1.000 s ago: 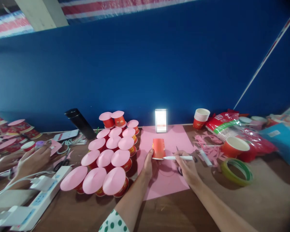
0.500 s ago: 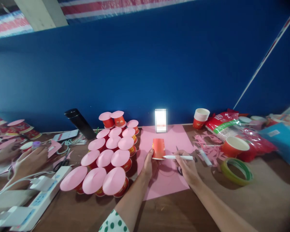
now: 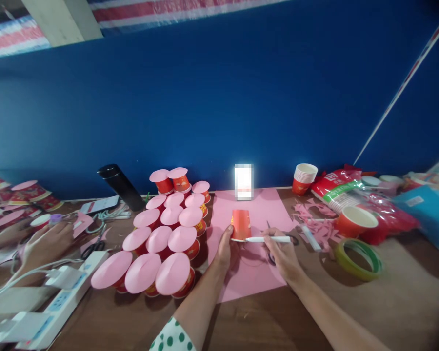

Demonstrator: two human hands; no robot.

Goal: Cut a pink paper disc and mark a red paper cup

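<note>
A red paper cup (image 3: 241, 224) with yellow print is held by my left hand (image 3: 225, 246), which grips its left side. My right hand (image 3: 280, 251) is closed round a white pen (image 3: 267, 239), whose tip lies at the lower rim of the cup. Under both hands lies a pink paper sheet (image 3: 254, 287) with a faint curved line drawn on it. Scissors (image 3: 271, 257) lie on the sheet, partly hidden by my right hand.
On the left stand several red cups topped with pink paper discs (image 3: 173, 274), a black flask (image 3: 120, 187) and a power strip (image 3: 64, 304). At right are a tape roll (image 3: 359, 259), pink scraps (image 3: 316, 214), stacked cups (image 3: 303, 179) and red packaging (image 3: 336, 187). A co-worker's hands (image 3: 47, 243) work at far left.
The pen and my right hand have shifted slightly left along the cup's lower rim. My left hand and the cup have hardly moved.
</note>
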